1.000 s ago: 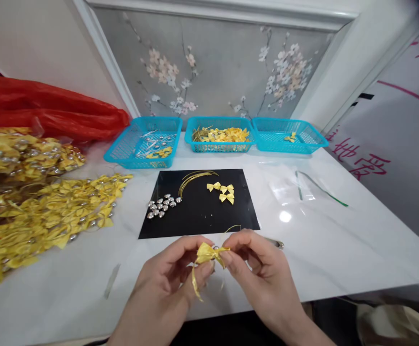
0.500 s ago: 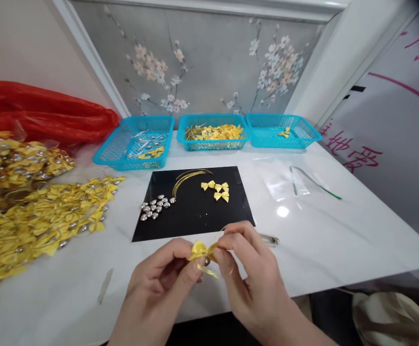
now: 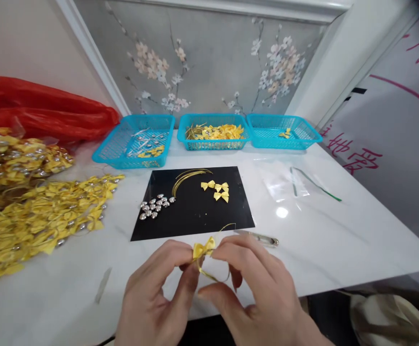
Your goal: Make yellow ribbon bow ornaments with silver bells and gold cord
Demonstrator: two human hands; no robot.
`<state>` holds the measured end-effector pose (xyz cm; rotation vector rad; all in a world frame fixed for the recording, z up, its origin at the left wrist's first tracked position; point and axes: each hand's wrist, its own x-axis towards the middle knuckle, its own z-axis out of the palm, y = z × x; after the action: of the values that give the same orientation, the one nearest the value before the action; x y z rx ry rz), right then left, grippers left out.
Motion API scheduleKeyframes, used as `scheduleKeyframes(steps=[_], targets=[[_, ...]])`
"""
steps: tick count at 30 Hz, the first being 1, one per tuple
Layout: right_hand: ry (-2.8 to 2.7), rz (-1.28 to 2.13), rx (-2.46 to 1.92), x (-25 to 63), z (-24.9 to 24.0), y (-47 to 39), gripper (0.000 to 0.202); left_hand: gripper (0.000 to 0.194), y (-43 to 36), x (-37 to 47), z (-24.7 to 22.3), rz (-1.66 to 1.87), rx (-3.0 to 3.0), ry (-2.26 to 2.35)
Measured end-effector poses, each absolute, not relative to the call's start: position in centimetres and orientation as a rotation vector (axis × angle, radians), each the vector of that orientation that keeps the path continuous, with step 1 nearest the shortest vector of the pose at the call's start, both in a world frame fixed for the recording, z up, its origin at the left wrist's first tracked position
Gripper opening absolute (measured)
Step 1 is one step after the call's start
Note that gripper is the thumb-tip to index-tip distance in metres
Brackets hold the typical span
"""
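Note:
Above the table's near edge, my left hand pinches a small yellow ribbon bow between thumb and index finger. A thin gold cord loops below the bow towards my right fingers, and a loose end sticks up beyond them. My right hand is at the bow's right side, its index fingertip against the ribbon and its thumb spread away below. Whether its other fingers touch the cord is hidden. Just beyond that hand lies a pair of metal thread snips.
A black mat carries silver beads, gold cords and several yellow bows. Blue baskets line the back. Finished-looking bow pieces pile at left beside a red bag. A clear plastic bag lies right.
The bow has turned upward, and the silver bead seen under it is hidden now. My right thumb has come away from the bow and dropped lower. The gold cord forms a wider loop.

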<state>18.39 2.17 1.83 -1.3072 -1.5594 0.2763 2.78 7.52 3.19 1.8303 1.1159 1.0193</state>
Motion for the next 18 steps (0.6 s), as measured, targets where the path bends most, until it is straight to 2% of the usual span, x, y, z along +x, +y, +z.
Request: scheduleKeyframes(steps=[3,9,15,18], targets=[[-1.635,0.143,-1.224,18.2,1.6,2.7,0.017,0.018,7.7,2.7,3.1,1.041,1.923,1.119],[-1.737,0.096,-1.190,19.4,1.5,2.6,0.026,0.018,7.6,2.3,2.7,1.083,1.867,1.195],[-1.691,0.597,-1.082,19.9,2.7,2.4,0.019,0.020,7.1,2.3,2.4,1.175,1.705,1.228],[-1.655,0.700,-1.052,20.0,2.9,2.4,0.016,0.021,7.1,2.4,2.3,1.192,1.699,1.215]])
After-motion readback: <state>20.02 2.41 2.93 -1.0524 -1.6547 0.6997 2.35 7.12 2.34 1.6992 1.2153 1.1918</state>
